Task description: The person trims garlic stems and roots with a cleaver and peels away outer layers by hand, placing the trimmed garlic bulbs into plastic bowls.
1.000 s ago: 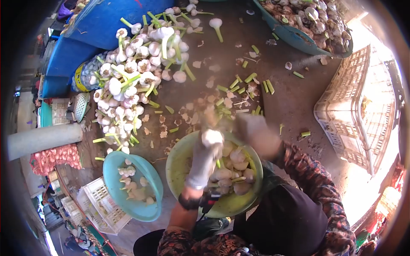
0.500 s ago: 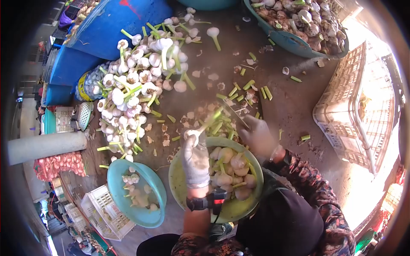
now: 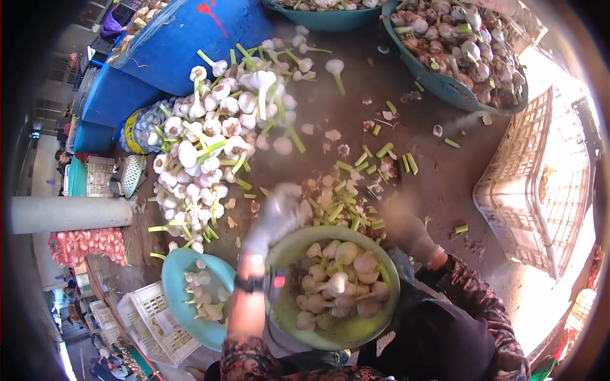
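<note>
My left hand (image 3: 276,216), in a pale glove, is at the upper left rim of a green bowl (image 3: 289,340). Motion smears its fingers, and I cannot make out anything in them. Several trimmed garlic bulbs (image 3: 346,253) lie in the bowl. My right hand (image 3: 406,225), gloved too, is a blur above the floor at the bowl's upper right; whatever it holds does not show. Cut green garlic stems (image 3: 337,206) and dry skins lie between the hands. A large heap of garlic bulbs with stems (image 3: 203,146) spreads to the upper left.
A turquoise basin (image 3: 171,286) with some garlic stands at the lower left, beside a white crate (image 3: 155,317). At the upper right is a big tub (image 3: 438,89) full of garlic. A pale plastic crate (image 3: 508,197) stands on the right, and blue barrels (image 3: 165,51) at the upper left.
The stemmed garlic bulb has left my left hand, which moved up and left from over the bowl. More bulbs show in the bowl. The blade in my right hand is no longer visible.
</note>
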The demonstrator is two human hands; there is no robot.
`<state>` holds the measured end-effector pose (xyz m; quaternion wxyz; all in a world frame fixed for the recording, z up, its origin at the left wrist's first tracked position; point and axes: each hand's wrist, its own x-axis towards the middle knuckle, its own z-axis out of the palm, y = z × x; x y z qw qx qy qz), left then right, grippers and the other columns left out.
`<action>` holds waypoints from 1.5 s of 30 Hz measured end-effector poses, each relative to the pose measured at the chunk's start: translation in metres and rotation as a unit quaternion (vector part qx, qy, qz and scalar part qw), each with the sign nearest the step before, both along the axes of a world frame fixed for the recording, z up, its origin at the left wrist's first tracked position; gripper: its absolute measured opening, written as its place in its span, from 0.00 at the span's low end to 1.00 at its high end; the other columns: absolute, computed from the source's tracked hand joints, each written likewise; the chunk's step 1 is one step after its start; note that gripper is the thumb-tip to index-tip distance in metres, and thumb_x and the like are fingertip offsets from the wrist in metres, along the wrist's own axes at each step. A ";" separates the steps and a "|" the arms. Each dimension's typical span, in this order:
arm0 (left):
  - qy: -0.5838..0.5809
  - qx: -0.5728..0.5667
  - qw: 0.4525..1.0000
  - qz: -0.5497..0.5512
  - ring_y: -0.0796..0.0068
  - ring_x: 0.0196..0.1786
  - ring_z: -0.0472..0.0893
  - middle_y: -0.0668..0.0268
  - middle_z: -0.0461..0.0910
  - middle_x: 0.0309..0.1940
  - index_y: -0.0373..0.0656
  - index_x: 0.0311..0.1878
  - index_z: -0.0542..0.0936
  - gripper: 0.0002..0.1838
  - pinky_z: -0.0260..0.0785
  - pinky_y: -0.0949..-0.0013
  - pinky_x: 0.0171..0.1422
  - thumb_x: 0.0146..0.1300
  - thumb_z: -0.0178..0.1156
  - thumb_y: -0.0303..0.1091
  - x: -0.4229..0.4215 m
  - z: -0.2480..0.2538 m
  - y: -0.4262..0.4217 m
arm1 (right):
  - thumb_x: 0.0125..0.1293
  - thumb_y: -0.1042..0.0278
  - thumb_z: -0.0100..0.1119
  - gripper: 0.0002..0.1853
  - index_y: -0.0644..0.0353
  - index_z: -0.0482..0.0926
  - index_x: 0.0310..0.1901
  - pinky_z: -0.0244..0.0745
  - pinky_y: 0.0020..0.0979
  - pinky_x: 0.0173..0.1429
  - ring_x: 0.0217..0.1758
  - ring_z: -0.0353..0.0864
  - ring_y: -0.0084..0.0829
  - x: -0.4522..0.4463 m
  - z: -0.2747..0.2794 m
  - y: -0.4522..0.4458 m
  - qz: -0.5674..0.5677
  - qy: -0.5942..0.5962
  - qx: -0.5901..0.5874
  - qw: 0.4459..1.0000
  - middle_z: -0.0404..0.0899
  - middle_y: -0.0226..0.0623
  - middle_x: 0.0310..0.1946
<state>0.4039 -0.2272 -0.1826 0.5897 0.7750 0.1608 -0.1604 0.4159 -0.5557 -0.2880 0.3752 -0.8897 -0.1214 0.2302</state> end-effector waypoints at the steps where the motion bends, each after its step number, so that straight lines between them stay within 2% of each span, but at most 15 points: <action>1: -0.076 0.047 0.988 0.127 0.76 0.34 0.78 0.63 0.78 0.35 0.41 0.51 0.72 0.24 0.73 0.71 0.37 0.55 0.68 0.41 0.032 -0.035 0.018 | 0.56 0.55 0.55 0.17 0.61 0.81 0.37 0.74 0.41 0.43 0.38 0.79 0.51 0.000 0.007 0.003 -0.001 -0.003 -0.002 1.000 0.80 0.51 0.28; 6: -0.164 0.443 0.881 0.001 0.53 0.49 0.75 0.50 0.76 0.48 0.38 0.49 0.74 0.24 0.66 0.57 0.56 0.57 0.61 0.48 0.145 -0.105 0.052 | 0.56 0.56 0.55 0.16 0.62 0.81 0.34 0.73 0.42 0.42 0.36 0.79 0.52 0.014 0.059 0.020 -0.062 0.127 -0.013 0.990 0.79 0.51 0.27; 12: 0.049 0.108 0.993 0.025 0.53 0.50 0.75 0.51 0.76 0.47 0.40 0.49 0.75 0.18 0.67 0.55 0.50 0.59 0.53 0.41 0.114 -0.123 0.013 | 0.58 0.60 0.57 0.12 0.59 0.79 0.37 0.73 0.42 0.38 0.33 0.79 0.51 0.034 0.019 0.023 -0.013 -0.081 0.007 0.997 0.78 0.49 0.26; 16: 0.056 0.250 0.960 -0.109 0.52 0.44 0.78 0.49 0.77 0.37 0.40 0.44 0.77 0.16 0.70 0.56 0.44 0.60 0.53 0.42 0.039 -0.028 -0.044 | 0.55 0.67 0.60 0.10 0.58 0.76 0.39 0.73 0.40 0.33 0.30 0.78 0.48 0.054 0.138 0.059 -0.027 -0.037 0.183 0.982 0.77 0.46 0.24; 18: -0.408 0.494 0.727 -0.246 0.52 0.37 0.79 0.48 0.78 0.29 0.41 0.38 0.79 0.15 0.71 0.57 0.40 0.61 0.53 0.44 0.007 -0.050 -0.046 | 0.54 0.68 0.59 0.09 0.58 0.78 0.37 0.73 0.39 0.35 0.29 0.79 0.45 0.052 0.156 0.067 0.075 -0.207 0.246 0.944 0.75 0.43 0.23; 19: -0.292 0.545 0.733 -0.284 0.53 0.31 0.79 0.57 0.79 0.26 0.42 0.39 0.80 0.12 0.70 0.58 0.37 0.60 0.58 0.40 0.000 -0.034 -0.055 | 0.55 0.67 0.58 0.09 0.59 0.79 0.37 0.73 0.39 0.36 0.31 0.79 0.44 0.054 0.148 0.068 0.158 -0.181 0.086 0.967 0.76 0.44 0.24; 20: -0.069 0.329 0.934 -0.121 0.54 0.32 0.80 0.58 0.81 0.27 0.43 0.38 0.81 0.10 0.72 0.59 0.39 0.60 0.59 0.39 0.000 0.021 -0.076 | 0.57 0.65 0.56 0.09 0.60 0.80 0.36 0.74 0.39 0.37 0.32 0.79 0.44 0.057 0.130 0.073 0.234 -0.155 -0.077 0.957 0.77 0.44 0.25; 23: -0.020 0.164 0.985 0.048 0.67 0.37 0.82 0.62 0.82 0.33 0.40 0.40 0.80 0.11 0.75 0.68 0.41 0.66 0.56 0.38 -0.022 0.024 -0.082 | 0.62 0.56 0.53 0.17 0.63 0.81 0.40 0.74 0.37 0.39 0.33 0.80 0.39 0.049 0.062 0.038 -0.024 -0.043 0.035 0.998 0.81 0.46 0.31; 28: -0.107 -0.480 0.796 0.353 0.70 0.49 0.77 0.61 0.76 0.50 0.41 0.57 0.71 0.18 0.71 0.66 0.55 0.69 0.52 0.40 -0.042 0.030 -0.132 | 0.61 0.47 0.58 0.23 0.63 0.80 0.43 0.74 0.28 0.35 0.30 0.79 0.29 0.018 0.110 0.038 -0.153 0.163 0.250 0.942 0.81 0.36 0.30; 30: -0.107 -0.503 0.787 0.339 0.72 0.56 0.73 0.64 0.74 0.54 0.40 0.58 0.70 0.20 0.67 0.64 0.60 0.68 0.54 0.42 -0.042 0.020 -0.151 | 0.61 0.51 0.60 0.22 0.63 0.78 0.47 0.73 0.25 0.33 0.31 0.77 0.23 0.014 0.130 0.041 -0.143 0.416 0.401 0.804 0.80 0.30 0.31; 35: -0.193 -0.123 0.950 0.214 0.71 0.50 0.76 0.66 0.77 0.42 0.41 0.52 0.72 0.22 0.67 0.66 0.55 0.59 0.64 0.40 -0.044 0.034 -0.144 | 0.60 0.52 0.62 0.24 0.63 0.75 0.50 0.73 0.25 0.33 0.31 0.77 0.21 0.020 0.103 0.041 -0.115 0.397 0.447 0.793 0.79 0.31 0.33; 37: -0.199 0.301 0.928 -0.096 0.68 0.50 0.77 0.60 0.78 0.43 0.43 0.50 0.72 0.25 0.69 0.67 0.53 0.51 0.70 0.39 -0.035 0.042 -0.130 | 0.59 0.56 0.65 0.22 0.64 0.75 0.47 0.74 0.25 0.36 0.33 0.77 0.21 0.016 0.101 0.051 -0.132 0.336 0.394 0.845 0.79 0.30 0.32; 40: -0.059 0.172 0.983 -0.037 0.65 0.46 0.79 0.56 0.78 0.43 0.45 0.50 0.73 0.29 0.71 0.66 0.50 0.45 0.73 0.38 -0.033 0.027 -0.131 | 0.60 0.59 0.63 0.19 0.65 0.75 0.45 0.74 0.25 0.36 0.33 0.77 0.19 0.013 0.095 0.052 -0.018 0.075 0.226 0.971 0.79 0.31 0.32; 41: -0.083 0.096 0.991 -0.038 0.68 0.41 0.79 0.60 0.79 0.39 0.43 0.48 0.73 0.28 0.71 0.67 0.48 0.46 0.74 0.40 -0.033 0.008 -0.119 | 0.60 0.58 0.62 0.16 0.62 0.76 0.42 0.74 0.26 0.35 0.31 0.78 0.23 0.012 0.103 0.051 -0.170 0.281 0.430 0.841 0.80 0.37 0.31; 45: -0.056 -0.115 0.991 0.047 0.77 0.41 0.75 0.68 0.76 0.40 0.40 0.47 0.73 0.26 0.71 0.69 0.48 0.49 0.73 0.43 -0.046 0.011 -0.110 | 0.62 0.61 0.58 0.10 0.56 0.76 0.40 0.75 0.33 0.33 0.28 0.79 0.40 0.013 0.144 0.019 0.054 -0.032 0.071 0.996 0.78 0.42 0.27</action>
